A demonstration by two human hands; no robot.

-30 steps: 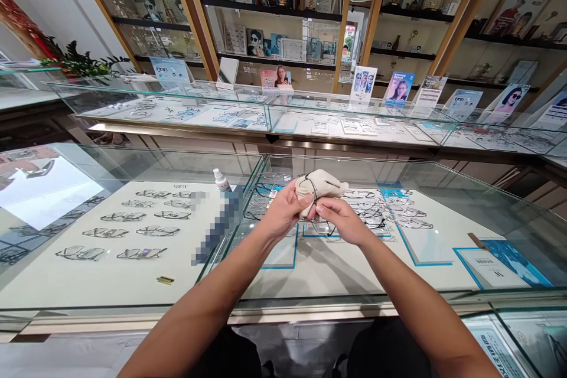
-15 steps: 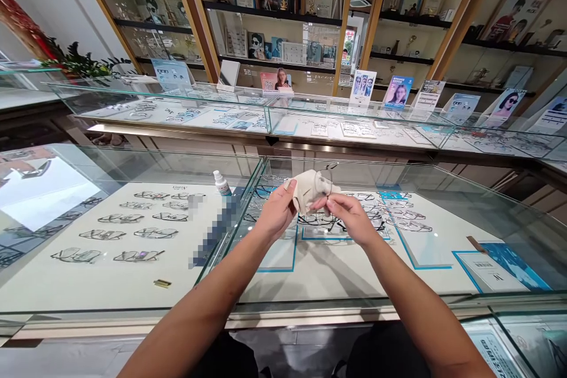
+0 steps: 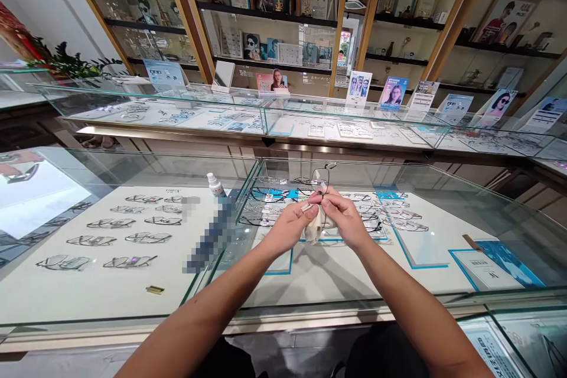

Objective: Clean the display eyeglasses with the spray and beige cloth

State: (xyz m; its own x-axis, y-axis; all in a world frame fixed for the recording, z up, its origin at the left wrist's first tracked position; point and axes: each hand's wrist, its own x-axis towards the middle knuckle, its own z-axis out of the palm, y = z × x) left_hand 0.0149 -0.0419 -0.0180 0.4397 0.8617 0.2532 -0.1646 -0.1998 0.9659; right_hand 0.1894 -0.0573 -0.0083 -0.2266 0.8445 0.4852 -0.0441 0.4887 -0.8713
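Fingers [image 3: 310, 208] on one cloth [image 3: 315, 228], one pair of glasses [image 3: 319, 179]

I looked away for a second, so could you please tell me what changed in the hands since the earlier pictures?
The cloth, earlier bunched over the glasses, now hangs below both hands, leaving one lens bare above. The left hand and right hand keep their hold. The spray bottle stayed put.

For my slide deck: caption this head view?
Both hands hold glasses and a cloth above a glass display counter.
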